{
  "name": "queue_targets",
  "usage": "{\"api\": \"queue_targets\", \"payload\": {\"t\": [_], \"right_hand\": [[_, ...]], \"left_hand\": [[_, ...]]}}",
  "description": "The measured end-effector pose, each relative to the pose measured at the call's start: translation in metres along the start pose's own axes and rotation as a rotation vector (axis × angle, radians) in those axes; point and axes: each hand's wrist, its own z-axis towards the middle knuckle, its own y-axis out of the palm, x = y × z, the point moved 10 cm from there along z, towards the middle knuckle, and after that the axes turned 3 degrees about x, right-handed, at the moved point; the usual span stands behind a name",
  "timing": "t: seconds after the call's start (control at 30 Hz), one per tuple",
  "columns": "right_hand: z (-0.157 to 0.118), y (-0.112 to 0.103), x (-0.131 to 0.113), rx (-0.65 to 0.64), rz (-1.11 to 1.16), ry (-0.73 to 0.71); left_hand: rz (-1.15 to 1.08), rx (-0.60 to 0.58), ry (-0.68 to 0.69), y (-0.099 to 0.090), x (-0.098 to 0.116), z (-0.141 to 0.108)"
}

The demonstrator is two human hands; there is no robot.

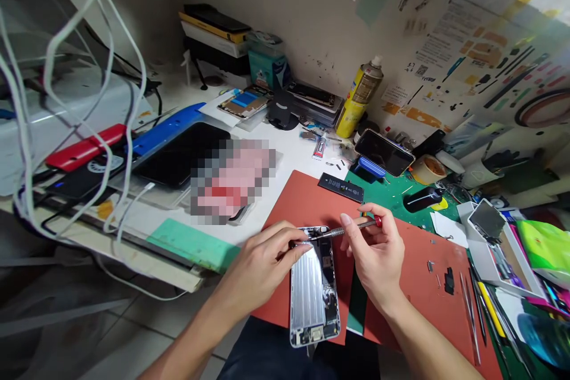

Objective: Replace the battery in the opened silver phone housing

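An opened phone (309, 291) with its silver inner tray showing lies near the front edge of the red-brown mat (294, 202). My right hand (374, 249) grips a slim metal screwdriver (336, 232) with a red end, its tip over the phone's top end. Thumb and fingers of my left hand (271, 255) are pinched together at the phone's upper left; whatever they hold is too small to make out. Beyond the phone lies a black battery (341, 186). Small dark parts (449, 281) rest on the mat at the right.
Tweezers and pens (490, 303) lie at the right, beside a white box (525, 273). A propped phone (383, 151) and a yellow spray can (358, 98) stand behind. At the left are a large black phone (182, 153) and hanging white cables (129, 101).
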Motion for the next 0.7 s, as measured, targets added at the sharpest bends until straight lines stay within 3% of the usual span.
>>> {"api": "queue_targets", "payload": {"t": [0.7], "right_hand": [[-0.0047,0.0038,-0.0078,-0.03,-0.023,-0.057]], "left_hand": [[0.005,0.001,0.08,-0.0014,0.0077,0.0004]]}}
